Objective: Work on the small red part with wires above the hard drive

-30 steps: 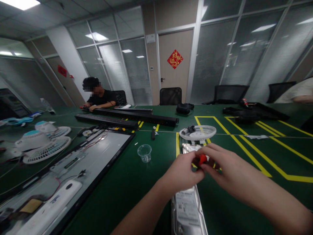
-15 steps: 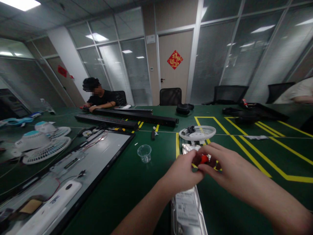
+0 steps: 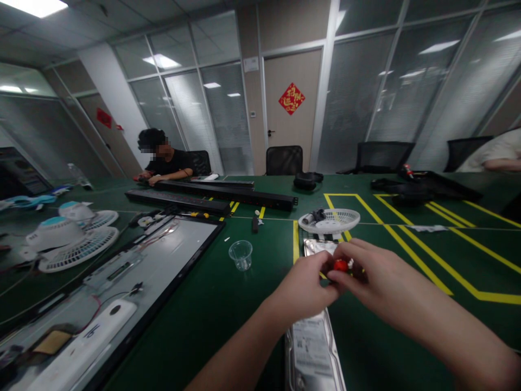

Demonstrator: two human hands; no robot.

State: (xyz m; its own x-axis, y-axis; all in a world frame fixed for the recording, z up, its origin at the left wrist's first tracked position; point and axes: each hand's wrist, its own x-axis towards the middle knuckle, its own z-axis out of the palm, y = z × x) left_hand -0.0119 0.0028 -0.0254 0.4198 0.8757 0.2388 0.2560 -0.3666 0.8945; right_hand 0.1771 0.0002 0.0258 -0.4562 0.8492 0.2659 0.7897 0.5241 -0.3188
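Note:
My left hand (image 3: 307,285) and my right hand (image 3: 368,274) meet above the table, fingertips closed around a small red object (image 3: 341,265). It has a rounded red end, and my fingers cover the rest, so its kind does not show. A pale bit shows beside it at the right fingers. Below my left wrist lies a silver hard drive (image 3: 313,353) with a white label. Behind my fingers another shiny metal piece (image 3: 319,246) is partly hidden.
A clear plastic cup (image 3: 240,255) stands left of my hands. Beyond them sits a white round basket-like grille (image 3: 329,221) holding dark parts. A large flat panel (image 3: 163,255), fan parts (image 3: 77,250) and long black bars (image 3: 228,194) occupy the left. A person (image 3: 169,160) sits across the table.
The red object has turned slightly between my fingers and now shows a rounder end. My right fingers have shifted a little. The things on the table have stayed put.

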